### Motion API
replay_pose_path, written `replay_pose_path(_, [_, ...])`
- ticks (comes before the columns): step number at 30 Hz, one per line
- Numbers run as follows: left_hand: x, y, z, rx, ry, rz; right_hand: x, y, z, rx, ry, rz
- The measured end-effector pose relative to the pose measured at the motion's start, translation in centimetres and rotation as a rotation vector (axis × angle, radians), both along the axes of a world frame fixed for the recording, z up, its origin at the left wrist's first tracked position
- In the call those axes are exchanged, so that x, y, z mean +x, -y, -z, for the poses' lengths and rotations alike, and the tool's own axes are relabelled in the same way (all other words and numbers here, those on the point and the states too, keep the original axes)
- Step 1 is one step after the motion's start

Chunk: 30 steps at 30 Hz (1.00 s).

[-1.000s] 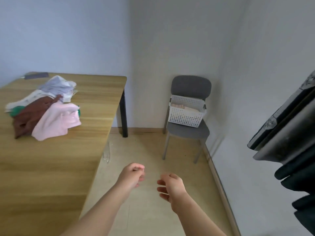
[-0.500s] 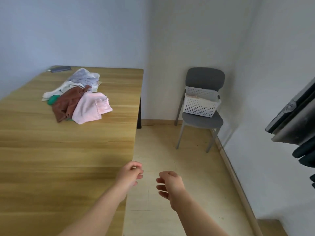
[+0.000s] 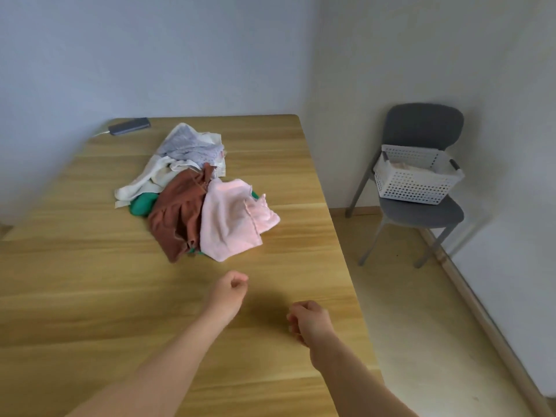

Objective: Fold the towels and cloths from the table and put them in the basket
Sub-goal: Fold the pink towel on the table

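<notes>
There, white basket [image 3: 415,188] on chair [image 3: 421,214], cloth [image 3: 401,167] inside

Crumpled, unfolded cloths are lying heaped toward the far end of the wooden table [image 3: 285,182]. A pink towel [image 3: 228,221] is overlapping a brown cloth [image 3: 177,215], a green cloth [image 3: 142,203] is peeking out beneath, and a cream towel [image 3: 150,179] and a grey cloth [image 3: 189,145] are lying behind. A white perforated basket [image 3: 412,188] is standing well apart, beyond the table's right edge.

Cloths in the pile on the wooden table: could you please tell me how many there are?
5: pink cloth nearest, brown cloth left of it, green cloth beneath them, cream towel behind, lilac patterned cloth farthest. Others may be hidden.
</notes>
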<state>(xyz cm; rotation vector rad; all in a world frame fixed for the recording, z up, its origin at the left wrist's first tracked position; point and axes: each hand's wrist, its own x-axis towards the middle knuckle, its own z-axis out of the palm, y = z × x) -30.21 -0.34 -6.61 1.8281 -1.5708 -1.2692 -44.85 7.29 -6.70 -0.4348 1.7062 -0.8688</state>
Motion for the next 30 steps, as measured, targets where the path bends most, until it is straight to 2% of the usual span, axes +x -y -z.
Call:
replay_pose_path(6, [3.3,7.8,1.6,-0.344,0.334,0.095,1.6,3.8,1.0,0.043,-0.101,-0.056])
replay_pose_path(8, [3.6,9.7,2.0,-0.355,0.412,0.201,1.7,4.3,1.2,0.062,-0.114,-0.061])
replay_pose_path(11, [3.3,11.0,2.4,-0.266,0.56,0.412,2.0,4.2,1.4,0.078,-0.125,-0.064])
replay_pose_path(14, [2.8,11.1,2.2,-0.298,0.625,0.366,1.9,4.1,1.2,0.076,-0.116,-0.054])
replay_pose_path(19, [2.1,10.4,0.6,-0.308,0.341,0.239,1.4,3.4,0.8,0.04,-0.069,-0.039])
replay_pose_path(23, [0.6,7.9,-2.9,-0.357,0.134,0.153,1.5,1.8,0.2,-0.028,0.042,-0.043])
replay_pose_path(27, [-1.2,4.1,-5.8,-0.274,-0.108,0.197,1.0,-0.7,-1.5,-0.088,0.121,0.031])
replay_pose_path(30, [-2.5,1.0,-7.4,-0.187,-0.254,0.248,-1.0,-1.8,-3.5,-0.239,0.111,0.087])
